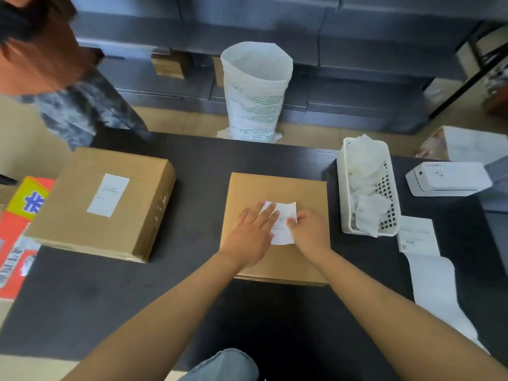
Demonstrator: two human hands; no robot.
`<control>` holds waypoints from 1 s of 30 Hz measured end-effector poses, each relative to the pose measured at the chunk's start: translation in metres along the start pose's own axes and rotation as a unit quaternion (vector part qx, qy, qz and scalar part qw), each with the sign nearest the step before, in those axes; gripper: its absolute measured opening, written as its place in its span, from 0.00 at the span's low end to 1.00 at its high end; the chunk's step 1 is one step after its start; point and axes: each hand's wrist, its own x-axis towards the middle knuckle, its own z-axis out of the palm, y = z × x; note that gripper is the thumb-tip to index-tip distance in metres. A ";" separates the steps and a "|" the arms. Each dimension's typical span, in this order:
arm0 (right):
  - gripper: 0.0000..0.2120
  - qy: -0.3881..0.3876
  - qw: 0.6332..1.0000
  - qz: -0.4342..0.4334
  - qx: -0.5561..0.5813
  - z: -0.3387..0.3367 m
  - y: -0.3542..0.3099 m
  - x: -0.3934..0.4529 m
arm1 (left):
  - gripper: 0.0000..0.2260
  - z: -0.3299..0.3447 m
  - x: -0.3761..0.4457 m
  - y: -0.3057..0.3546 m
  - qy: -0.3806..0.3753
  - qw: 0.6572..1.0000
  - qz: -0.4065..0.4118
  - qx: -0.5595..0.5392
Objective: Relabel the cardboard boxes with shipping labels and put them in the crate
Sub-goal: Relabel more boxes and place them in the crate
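A flat cardboard box (277, 188) lies in the middle of the black table (192, 166). A white shipping label (286, 213) sits on its top, its far edge curled up. My left hand (254, 232) lies flat on the label's left side with fingers spread. My right hand (309, 232) pinches the label's right edge. A second cardboard box (68, 215) with a white label (108, 195) on top rests at the table's left.
A white plastic basket (343, 193) with crumpled label backings stands right of the box. A white label printer (448, 178) and a strip of blank labels (428, 270) lie at the right. A white sack (255, 89) stands behind the table. Another person stands at far left beside a red carton (16, 235).
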 end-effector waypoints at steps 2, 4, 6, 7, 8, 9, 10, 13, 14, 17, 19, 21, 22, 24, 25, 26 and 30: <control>0.05 0.011 0.999 -0.015 -0.048 -0.002 0.000 -0.003 | 0.26 0.006 0.003 -0.003 -0.023 1.000 -0.017 0.002; 0.10 0.027 0.993 -0.029 -0.112 -0.006 0.001 -0.007 | 0.27 0.011 0.002 -0.006 -0.029 0.999 -0.018 0.001; 0.17 0.062 0.984 -0.028 -0.167 -0.010 0.005 -0.009 | 0.27 0.014 0.000 -0.006 -0.022 1.000 -0.021 -0.008; 0.21 0.085 0.977 -0.030 -0.194 -0.011 0.008 -0.011 | 0.28 0.013 0.000 -0.006 -0.013 0.999 -0.029 -0.024; 0.23 0.107 0.969 -0.043 -0.217 -0.011 0.011 -0.012 | 0.29 0.012 0.001 -0.007 0.002 0.998 -0.040 -0.050; 0.23 0.124 0.964 -0.069 -0.226 -0.010 0.013 -0.012 | 0.29 0.009 0.002 -0.007 0.020 0.996 -0.051 -0.077; 0.24 0.132 0.961 -0.100 -0.223 -0.008 0.013 -0.013 | 0.28 0.008 0.005 -0.007 0.034 0.994 -0.058 -0.091; 0.28 0.082 0.953 -0.196 -0.218 0.002 0.006 -0.011 | 0.27 0.007 0.011 -0.008 0.032 0.996 -0.065 -0.055; 0.29 0.053 0.948 -0.221 -0.223 0.008 0.005 -0.010 | 0.27 0.009 0.011 -0.009 0.029 0.996 -0.070 -0.038; 0.31 0.004 0.935 -0.224 -0.276 0.023 0.012 -0.006 | 0.30 0.017 0.008 -0.013 0.042 0.994 -0.101 -0.010; 0.32 0.007 0.929 -0.202 -0.310 0.027 0.020 -0.004 | 0.31 0.021 0.007 -0.016 0.057 0.991 -0.119 -0.020; 0.32 0.019 0.924 -0.199 -0.325 0.029 0.025 -0.003 | 0.30 0.024 0.007 -0.017 0.067 0.990 -0.126 -0.023; 0.32 0.022 0.924 -0.197 -0.327 0.030 0.025 -0.003 | 0.30 0.024 0.008 -0.017 0.068 0.990 -0.126 -0.019; 0.32 0.017 0.926 -0.191 -0.325 0.032 0.024 -0.002 | 0.28 0.023 0.008 -0.015 0.067 0.990 -0.125 -0.017; 0.32 0.013 0.928 -0.191 -0.321 0.033 0.023 -0.001 | 0.27 0.023 0.008 -0.015 0.068 0.990 -0.125 -0.018; 0.31 0.009 0.930 -0.195 -0.313 0.032 0.023 -0.001 | 0.26 0.022 0.007 -0.015 0.072 0.989 -0.124 -0.022; 0.29 0.030 0.935 -0.192 -0.298 0.017 0.038 -0.006 | 0.25 0.015 0.002 -0.019 0.104 0.987 -0.114 -0.047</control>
